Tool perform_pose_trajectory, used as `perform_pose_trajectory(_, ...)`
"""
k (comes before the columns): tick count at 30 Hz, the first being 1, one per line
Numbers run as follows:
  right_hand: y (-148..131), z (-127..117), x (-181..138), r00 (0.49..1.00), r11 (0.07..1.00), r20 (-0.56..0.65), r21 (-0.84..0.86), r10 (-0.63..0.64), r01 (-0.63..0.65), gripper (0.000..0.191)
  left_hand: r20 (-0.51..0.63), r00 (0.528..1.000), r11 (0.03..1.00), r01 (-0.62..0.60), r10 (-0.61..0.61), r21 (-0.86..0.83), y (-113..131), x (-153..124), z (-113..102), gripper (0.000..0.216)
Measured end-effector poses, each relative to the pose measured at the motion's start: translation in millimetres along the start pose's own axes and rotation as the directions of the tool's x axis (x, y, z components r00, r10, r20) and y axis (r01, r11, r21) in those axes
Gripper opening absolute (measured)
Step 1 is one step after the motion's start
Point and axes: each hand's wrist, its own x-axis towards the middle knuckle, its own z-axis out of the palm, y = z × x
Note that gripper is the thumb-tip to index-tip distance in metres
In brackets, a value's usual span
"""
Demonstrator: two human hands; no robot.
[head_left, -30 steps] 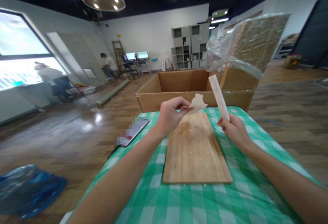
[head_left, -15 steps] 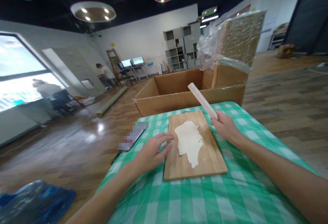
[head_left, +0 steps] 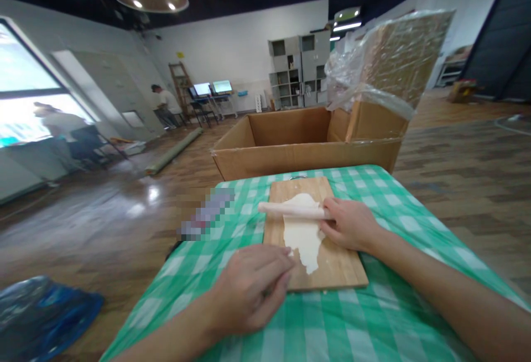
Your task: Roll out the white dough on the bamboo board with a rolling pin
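My right hand [head_left: 350, 223] is closed round one end of a pale rolling pin [head_left: 292, 210]. The pin lies crosswise over the upper part of a flat, ragged-edged sheet of dough [head_left: 302, 236], its far end reaching past the board's left side. Beneath the dough is a wooden cutting board [head_left: 342, 271]. My left hand [head_left: 251, 284] is at the board's lower left with its fingers loosely bent, thumb apart from them. Its fingertips are by the dough's lower left edge; whether they touch it I cannot tell.
A green-and-white checked tablecloth [head_left: 199, 290] covers the table. A blurred flat object [head_left: 209, 213] lies at its left edge. Beyond stands a large cardboard box [head_left: 286, 155]. A blue plastic bag [head_left: 45, 318] is at lower left. Two people sit farther back at left.
The rolling pin has come down from a raised tilt and turned crosswise onto the dough. My left hand has moved down and toward the dough's lower edge. The view has shifted slightly.
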Motion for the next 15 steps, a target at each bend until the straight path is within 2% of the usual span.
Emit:
perform_pose_trajectory(2,-5,-2,0,0.999,0.999,0.028,-0.024,-0.035,0.036,0.026,-0.121,0.985,0.990,0.128,-0.121,0.056,-21,15,0,0.024)
perform_pose_trajectory(3,-6,-2,1,0.998,0.998,0.036,-0.033,-0.053,0.054,0.026,-0.132,0.972,0.974,0.207,-0.193,0.095,-34,22,4,0.025)
perform_pose_trajectory(6,-7,-4,3,0.992,0.992,0.027,-0.042,-0.120,0.121,0.025,-0.032,0.937,0.901,0.344,-0.349,0.263,-76,38,27,0.043)
perform_pose_trajectory(10,-4,-1,8,0.988,0.989,-0.052,-0.047,-0.144,0.142,0.036,0.068,0.883,0.820,0.399,-0.464,0.410,-111,45,58,0.061)
perform_pose_trajectory(15,4,6,27,0.995,0.993,-0.052,-0.085,-0.087,0.083,0.058,0.083,0.863,0.783,0.408,-0.499,0.469,-125,52,69,0.071)
